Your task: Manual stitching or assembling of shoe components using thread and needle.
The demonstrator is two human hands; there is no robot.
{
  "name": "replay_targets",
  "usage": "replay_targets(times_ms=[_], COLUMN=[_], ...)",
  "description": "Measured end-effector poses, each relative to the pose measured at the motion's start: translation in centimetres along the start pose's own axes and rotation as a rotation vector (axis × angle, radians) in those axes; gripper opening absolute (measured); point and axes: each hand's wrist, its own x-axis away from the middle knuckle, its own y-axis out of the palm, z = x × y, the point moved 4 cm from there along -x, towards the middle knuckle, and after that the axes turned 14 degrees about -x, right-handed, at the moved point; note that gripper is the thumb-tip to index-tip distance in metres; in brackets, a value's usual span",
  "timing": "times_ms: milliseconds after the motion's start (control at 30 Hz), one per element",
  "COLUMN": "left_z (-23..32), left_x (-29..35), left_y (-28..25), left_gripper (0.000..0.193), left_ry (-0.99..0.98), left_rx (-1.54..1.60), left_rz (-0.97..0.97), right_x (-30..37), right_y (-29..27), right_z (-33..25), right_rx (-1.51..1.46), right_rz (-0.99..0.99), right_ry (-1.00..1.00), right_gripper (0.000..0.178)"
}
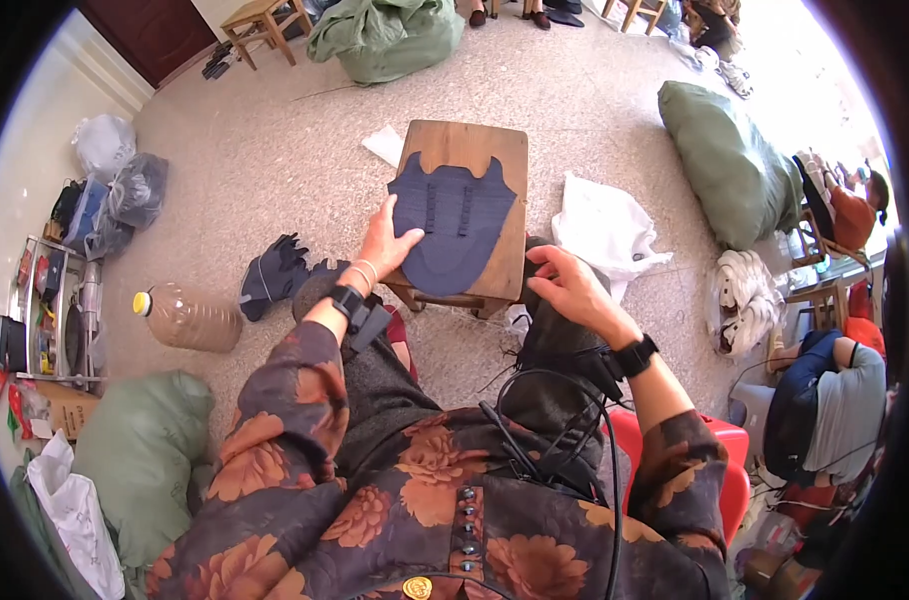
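Note:
A dark blue fabric piece point(460, 225) lies flat on a wooden stool point(475, 140) in front of my knees. Its near end is rounded, two points rise at the far end, and two rows of small dark marks run down its middle. My left hand point(387, 243) holds its left edge, thumb on top and fingers along the side. To the right of the stool, above my right knee, is my right hand point(573, 290), its thumb and forefinger drawn together. Anything between those fingertips is too small to make out.
Dark gloves point(275, 275) and a large yellow-capped bottle point(190, 317) lie on the floor at left. A white plastic bag point(605, 225) is right of the stool. Green sacks point(730, 165) stand around. Black cables point(545, 430) cross my lap, and a red seat point(720, 460) is beside me.

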Motion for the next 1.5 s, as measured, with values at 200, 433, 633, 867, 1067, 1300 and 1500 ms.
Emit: replay_targets(times_ms=[200,433,633,867,1067,1300,1500], left_z=[2.0,3.5,3.0,2.8,1.6,0.7,9.4], left_x=[3.6,5.8,5.6,4.9,4.2,3.9,6.3], left_y=[1.2,0.4,0.4,1.2,2.3,1.8,-4.3], left_gripper=[0.079,0.077,0.073,0.074,0.075,0.077,0.059], left_ry=[-0.013,-0.156,-0.050,-0.139,-0.066,-0.038,0.268], left_rx=[-0.180,-0.144,-0.125,-0.212,-0.141,-0.086,-0.341], left_rz=[0.104,0.035,0.085,-0.055,-0.034,-0.039,0.360], right_x=[-1.8,-1.2,-1.1,0.6,4.8,10.0,12.9], right_y=[3.5,4.1,3.2,2.3,-3.3,-8.3,-9.0], right_z=[3.4,2.3,3.2,0.5,-0.1,-0.8,0.3], right_rx=[0.223,0.269,0.187,0.395,0.065,0.061,0.076], right_rz=[-0.066,-0.086,-0.105,-0.017,0.129,0.258,0.246], right_ry=[-0.091,-0.012,0.010,-0.282,-0.002,0.049,0.162], right_gripper=[0.053,0.061,0.055,0.037,0.023,0.022,0.020])
